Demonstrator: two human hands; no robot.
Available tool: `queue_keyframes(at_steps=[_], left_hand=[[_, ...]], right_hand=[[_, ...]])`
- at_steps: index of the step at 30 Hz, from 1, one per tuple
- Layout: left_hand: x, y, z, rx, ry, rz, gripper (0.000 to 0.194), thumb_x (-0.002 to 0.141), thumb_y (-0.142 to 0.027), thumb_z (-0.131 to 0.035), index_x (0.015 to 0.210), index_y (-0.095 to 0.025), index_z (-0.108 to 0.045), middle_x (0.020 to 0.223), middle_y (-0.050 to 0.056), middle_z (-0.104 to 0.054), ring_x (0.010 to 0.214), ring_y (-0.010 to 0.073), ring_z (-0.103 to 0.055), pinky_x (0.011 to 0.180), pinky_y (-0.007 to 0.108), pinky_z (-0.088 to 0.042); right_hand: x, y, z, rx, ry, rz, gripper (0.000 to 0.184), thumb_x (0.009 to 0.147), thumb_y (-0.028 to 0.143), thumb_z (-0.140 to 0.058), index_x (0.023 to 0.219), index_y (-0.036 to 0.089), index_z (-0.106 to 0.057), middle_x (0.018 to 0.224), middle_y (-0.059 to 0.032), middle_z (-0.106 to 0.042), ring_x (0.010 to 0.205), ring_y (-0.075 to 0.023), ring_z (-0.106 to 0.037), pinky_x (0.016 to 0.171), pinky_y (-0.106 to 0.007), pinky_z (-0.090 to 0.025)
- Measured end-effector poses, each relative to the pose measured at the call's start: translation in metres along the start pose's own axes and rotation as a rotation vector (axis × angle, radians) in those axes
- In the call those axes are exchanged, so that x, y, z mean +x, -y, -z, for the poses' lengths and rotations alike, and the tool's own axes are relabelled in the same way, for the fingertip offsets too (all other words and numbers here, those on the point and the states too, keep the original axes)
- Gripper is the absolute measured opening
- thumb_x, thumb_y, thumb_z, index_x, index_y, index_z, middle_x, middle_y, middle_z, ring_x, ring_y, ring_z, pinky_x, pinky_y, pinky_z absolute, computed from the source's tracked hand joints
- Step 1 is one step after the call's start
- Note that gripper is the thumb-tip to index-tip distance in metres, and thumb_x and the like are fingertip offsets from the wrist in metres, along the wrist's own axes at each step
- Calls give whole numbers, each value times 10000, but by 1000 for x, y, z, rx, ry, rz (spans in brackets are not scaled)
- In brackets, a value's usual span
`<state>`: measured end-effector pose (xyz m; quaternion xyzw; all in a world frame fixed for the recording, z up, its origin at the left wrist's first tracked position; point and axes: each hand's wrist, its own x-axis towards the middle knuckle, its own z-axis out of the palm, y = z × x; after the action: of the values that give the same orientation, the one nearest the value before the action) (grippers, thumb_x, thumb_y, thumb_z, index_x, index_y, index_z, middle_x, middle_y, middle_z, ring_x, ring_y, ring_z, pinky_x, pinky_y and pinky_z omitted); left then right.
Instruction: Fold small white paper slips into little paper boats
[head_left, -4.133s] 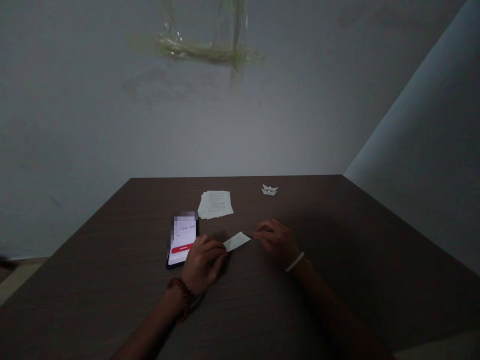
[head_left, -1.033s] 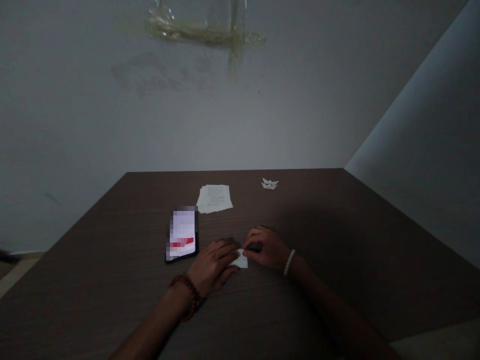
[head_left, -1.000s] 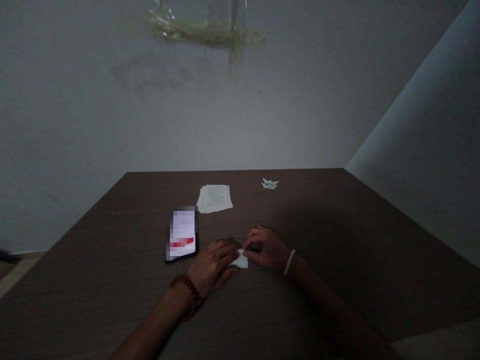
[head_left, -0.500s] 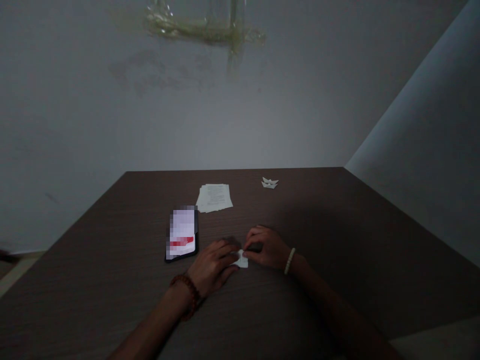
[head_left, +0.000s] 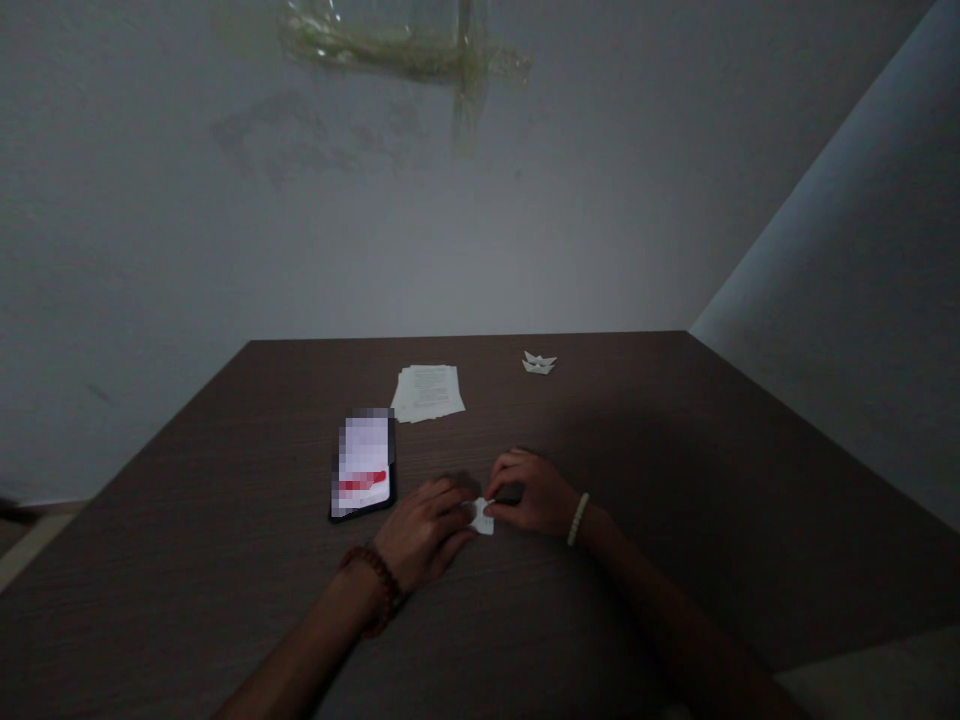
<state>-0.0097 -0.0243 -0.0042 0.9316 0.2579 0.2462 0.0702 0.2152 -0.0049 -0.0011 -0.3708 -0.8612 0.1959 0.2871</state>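
A small white piece of paper (head_left: pixel 482 519), folded and faintly printed, lies on the table between my two hands. My left hand (head_left: pixel 427 527), with a dark red beaded bracelet at its wrist, holds the paper's left side, fingers over it and thumb close to its near edge. From the right, my right hand (head_left: pixel 534 492) pinches the paper's upper right edge between thumb and forefinger. A pale beaded bracelet circles the right wrist. The fingers cover part of the paper, so its full folded shape cannot be made out.
A phone (head_left: pixel 362 465) with a lit, blurred screen lies left of my hands. Behind it is a stack of printed sheets (head_left: pixel 429 392). White folded paper boats (head_left: pixel 539 363) stand at the back of the brown table (head_left: pixel 247 420), which meets a grey wall (head_left: pixel 600 200).
The view has shifted very slightly. Both hands keep nearly the same place and hold on the paper.
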Motion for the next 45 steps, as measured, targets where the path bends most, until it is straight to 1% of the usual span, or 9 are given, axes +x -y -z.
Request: queue_keyframes(at_steps=[3, 7, 13, 17, 25, 28, 34, 38, 45], left_hand=[[1, -1, 2, -27, 12, 7, 200, 897, -234, -498, 842, -159, -675, 1055, 114, -640, 1001, 244, -563, 846, 424, -497], [1, -1, 3, -50, 11, 4, 192, 894, -233, -505, 860, -163, -681, 1077, 116, -632, 1033, 244, -552, 866, 424, -489], [0, -1, 2, -54, 23, 22, 184, 893, -234, -512, 832, -170, -674, 1056, 104, -636, 1002, 239, -557, 856, 420, -484], [0, -1, 2, -29, 26, 21, 198, 899, -237, -490, 921, -169, -674, 1032, 108, -637, 990, 240, -554, 844, 418, -487], [1, -1, 3, -6, 66, 36, 231, 891, -228, -502, 1068, -153, -631, 1060, 112, -627, 985, 253, -542, 832, 422, -482], [3, -3, 5, 15, 82, 40, 233, 890, -224, -501, 1079, -156, -620, 1066, 111, -623, 966, 253, -542, 813, 417, -476], [5, -6, 8, 52, 140, 64, 275, 884, -210, -513, 1146, -157, -578, 1122, 105, -601, 1000, 264, -515, 828, 433, -445], [5, -6, 8, 65, 175, 89, 272, 887, -214, -507, 1144, -171, -585, 1131, 103, -585, 1004, 261, -504, 829, 422, -441], [4, -8, 8, 73, 179, 117, 258, 894, -236, -505, 1129, -200, -605, 1137, 98, -559, 1032, 265, -490, 858, 434, -427]], right_hand=[[0, 1, 1, -8, 10, 7, 152, 693, 285, -774, 783, 201, -685, 823, -21, -629, 777, -159, -574, 783, -306, -410], [0, 2, 1, -17, 17, 9, 170, 687, 298, -776, 783, 200, -676, 832, -23, -630, 783, -161, -576, 784, -307, -409], [0, 3, 1, -23, 22, 6, 204, 675, 320, -790, 798, 204, -676, 843, -21, -630, 799, -161, -579, 778, -300, -408], [0, 3, 0, -24, 25, 15, 204, 678, 324, -788, 804, 208, -678, 839, -17, -626, 786, -157, -577, 797, -310, -400], [-1, 3, 1, -16, 31, 16, 242, 669, 361, -793, 816, 205, -680, 852, -27, -617, 795, -168, -561, 772, -305, -406], [0, 4, 1, -11, 34, 20, 245, 664, 359, -797, 811, 202, -679, 848, -25, -615, 800, -164, -564, 770, -301, -404], [0, 3, 1, -22, 33, 31, 276, 647, 389, -805, 794, 196, -673, 844, -27, -616, 787, -164, -554, 761, -298, -400], [-1, 2, 0, -27, 48, 41, 287, 648, 404, -803, 798, 196, -673, 846, -30, -618, 787, -168, -550, 756, -301, -398], [-1, 4, 1, -23, 42, 43, 288, 653, 405, -802, 806, 194, -680, 842, -29, -615, 781, -167, -551, 761, -303, -393]])
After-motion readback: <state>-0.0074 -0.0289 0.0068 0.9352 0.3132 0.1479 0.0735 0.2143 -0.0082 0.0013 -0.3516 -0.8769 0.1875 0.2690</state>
